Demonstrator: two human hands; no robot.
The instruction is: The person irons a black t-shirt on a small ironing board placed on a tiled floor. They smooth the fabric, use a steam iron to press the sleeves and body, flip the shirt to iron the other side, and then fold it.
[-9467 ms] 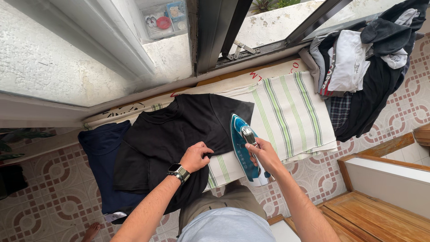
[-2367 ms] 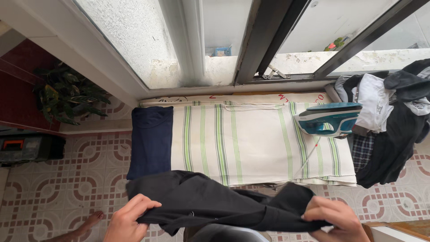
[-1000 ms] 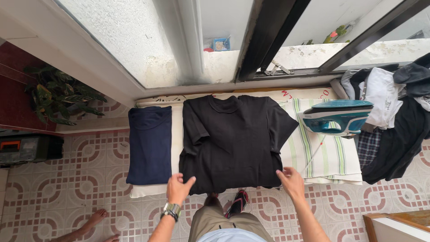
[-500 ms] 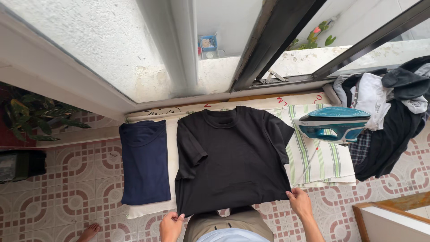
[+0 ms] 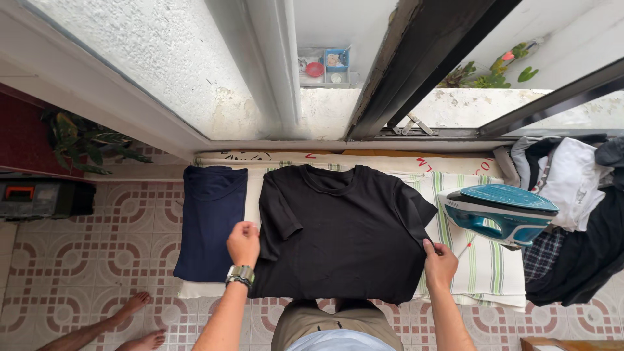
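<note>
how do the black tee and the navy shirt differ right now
The black tee lies spread flat with both sleeves out; the navy shirt is folded into a narrow rectangle. The tee covers the middle of the striped cloth; the navy shirt sits at the left end. The left hand and right hand grip the tee's sides; nothing touches the navy shirt. Both are dark, collars toward the window.
</note>
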